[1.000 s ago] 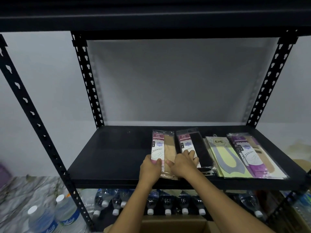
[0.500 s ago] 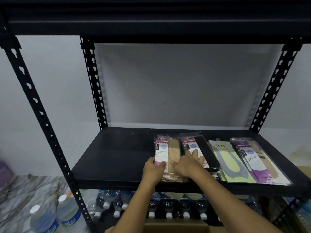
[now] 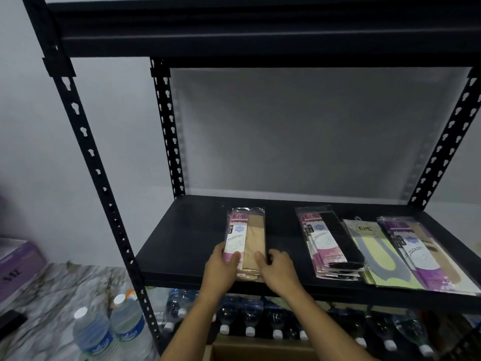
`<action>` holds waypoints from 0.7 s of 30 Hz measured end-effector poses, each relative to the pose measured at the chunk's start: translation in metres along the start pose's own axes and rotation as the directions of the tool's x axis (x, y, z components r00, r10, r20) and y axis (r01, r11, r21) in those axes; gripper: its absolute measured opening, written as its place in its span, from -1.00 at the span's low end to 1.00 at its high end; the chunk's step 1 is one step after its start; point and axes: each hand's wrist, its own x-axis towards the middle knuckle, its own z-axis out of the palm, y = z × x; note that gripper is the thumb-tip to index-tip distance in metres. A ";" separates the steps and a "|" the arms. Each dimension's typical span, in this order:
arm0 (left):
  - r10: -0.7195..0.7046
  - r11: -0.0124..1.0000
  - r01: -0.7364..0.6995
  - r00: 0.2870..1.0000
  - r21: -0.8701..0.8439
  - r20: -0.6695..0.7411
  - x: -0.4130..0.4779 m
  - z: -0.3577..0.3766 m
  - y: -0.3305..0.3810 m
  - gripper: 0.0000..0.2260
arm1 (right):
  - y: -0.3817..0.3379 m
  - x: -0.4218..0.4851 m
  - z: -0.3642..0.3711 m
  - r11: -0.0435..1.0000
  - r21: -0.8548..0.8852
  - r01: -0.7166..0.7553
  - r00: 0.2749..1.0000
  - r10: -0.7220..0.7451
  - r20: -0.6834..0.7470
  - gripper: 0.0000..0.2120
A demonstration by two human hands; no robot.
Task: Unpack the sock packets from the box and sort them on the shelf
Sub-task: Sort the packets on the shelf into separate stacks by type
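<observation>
Black steel shelf [image 3: 187, 246] carries 4 groups of sock packets. Both hands meet at the front of the beige stack [image 3: 247, 241], which lies flat near the shelf's middle, its pink card facing up. The left hand [image 3: 221, 269] clasps the stack's left edge at about 8 o'clock, thumb pressed on the pink card. The right hand [image 3: 279, 269] sits at about 4 o'clock of the stack, thumb on the beige fabric and fingers curled along the right edge; how firmly it grips, I cannot tell.

At 3 o'clock from that stack, well apart across bare shelf, lies the black sock stack [image 3: 330, 243]. Just beside it, further toward 3 o'clock, is the yellow packet [image 3: 377, 254], and the purple packet [image 3: 421, 254] overlaps its right side.

At 6 o'clock, under the forearms, the cardboard box [image 3: 260, 347] shows its rim. Water bottles [image 3: 104, 332] stand at 8 o'clock on the marbled floor.
</observation>
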 end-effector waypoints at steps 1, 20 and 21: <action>0.021 1.000 -0.020 1.000 0.009 -0.004 -0.003 0.000 -0.001 -0.62 | 0.001 -0.003 -0.001 0.998 0.065 0.022 1.000 -0.021 -0.022 -0.56; 0.070 0.996 -0.068 0.996 -0.053 0.050 -0.011 -0.025 -0.024 -0.55 | 0.016 -0.005 0.006 0.955 0.231 0.186 0.979 -0.200 0.036 -0.49; 0.062 0.997 -0.060 0.997 -0.056 0.035 -0.010 -0.024 -0.023 -0.54 | 0.014 -0.003 0.008 0.954 0.227 0.195 0.978 -0.208 0.032 -0.50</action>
